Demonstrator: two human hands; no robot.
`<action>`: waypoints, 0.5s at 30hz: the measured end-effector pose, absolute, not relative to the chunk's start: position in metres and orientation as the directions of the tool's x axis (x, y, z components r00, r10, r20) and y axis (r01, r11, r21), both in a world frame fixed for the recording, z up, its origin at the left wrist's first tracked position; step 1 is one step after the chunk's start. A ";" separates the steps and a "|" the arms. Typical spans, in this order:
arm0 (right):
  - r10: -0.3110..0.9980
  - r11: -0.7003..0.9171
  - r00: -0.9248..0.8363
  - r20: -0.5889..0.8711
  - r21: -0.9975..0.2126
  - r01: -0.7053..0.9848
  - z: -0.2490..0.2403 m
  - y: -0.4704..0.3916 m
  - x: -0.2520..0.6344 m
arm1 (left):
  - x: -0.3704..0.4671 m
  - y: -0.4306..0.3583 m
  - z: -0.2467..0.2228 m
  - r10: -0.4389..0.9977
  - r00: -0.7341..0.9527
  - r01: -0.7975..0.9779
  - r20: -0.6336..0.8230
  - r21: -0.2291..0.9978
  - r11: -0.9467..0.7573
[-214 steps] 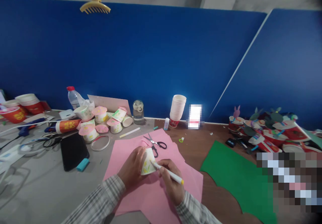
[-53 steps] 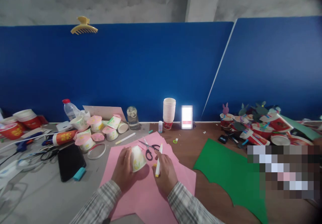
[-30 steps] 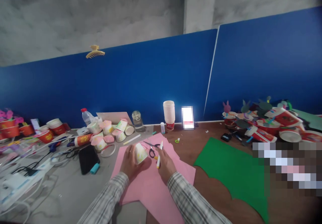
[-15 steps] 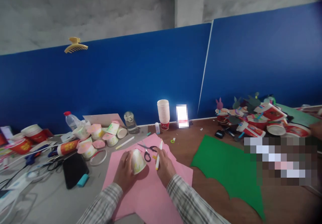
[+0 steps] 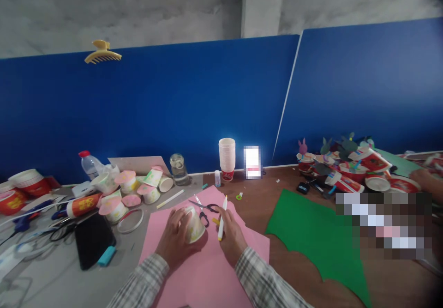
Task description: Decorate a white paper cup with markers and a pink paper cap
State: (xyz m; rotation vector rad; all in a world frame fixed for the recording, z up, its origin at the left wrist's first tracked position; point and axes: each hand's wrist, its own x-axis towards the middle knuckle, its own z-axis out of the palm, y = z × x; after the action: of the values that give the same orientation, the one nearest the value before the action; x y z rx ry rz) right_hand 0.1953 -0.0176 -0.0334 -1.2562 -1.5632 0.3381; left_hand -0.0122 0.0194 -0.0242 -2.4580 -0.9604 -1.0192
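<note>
A white paper cup with yellow-green marks [image 5: 195,227] stands upside down over pink paper [image 5: 204,275], and my left hand [image 5: 178,234] is closed round its left side. My right hand [image 5: 230,234] grips a white marker with yellow ends [image 5: 222,225], held nearly upright to the right of the cup. Dark-handled scissors [image 5: 205,211] lie on the pink sheets between the hands, just beyond the cup.
Decorated cups [image 5: 148,192], a glass jar [image 5: 179,169] and a black phone [image 5: 93,241] are on the left. A cup stack [image 5: 227,158] stands behind. Green paper [image 5: 311,234] lies right, near red cups [image 5: 351,174] and another person's hand [image 5: 427,178].
The camera view has shifted slightly. The other person's hand at the far right shows further into view. My hands still hold the cup and the marker.
</note>
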 end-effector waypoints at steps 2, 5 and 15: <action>0.854 0.394 0.077 0.514 -0.737 0.550 -0.033 -0.017 0.195 | -0.015 0.016 -0.023 0.509 0.526 0.669 0.681 0.037 -0.742; 0.859 0.399 0.064 0.508 -0.741 0.540 -0.031 -0.020 0.193 | -0.019 0.008 -0.016 0.517 0.493 0.608 0.700 0.148 -0.780; 0.704 0.620 0.046 0.709 -0.645 0.447 -0.015 -0.049 0.178 | 0.006 -0.011 0.007 0.538 0.220 0.503 0.814 0.378 -0.777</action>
State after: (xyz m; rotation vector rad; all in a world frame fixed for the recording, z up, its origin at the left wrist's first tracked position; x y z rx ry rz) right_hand 0.1781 -0.0493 -0.0153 -0.9834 -1.5895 0.2547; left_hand 0.0061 -0.0105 0.0073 -2.4792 -1.0590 -1.6767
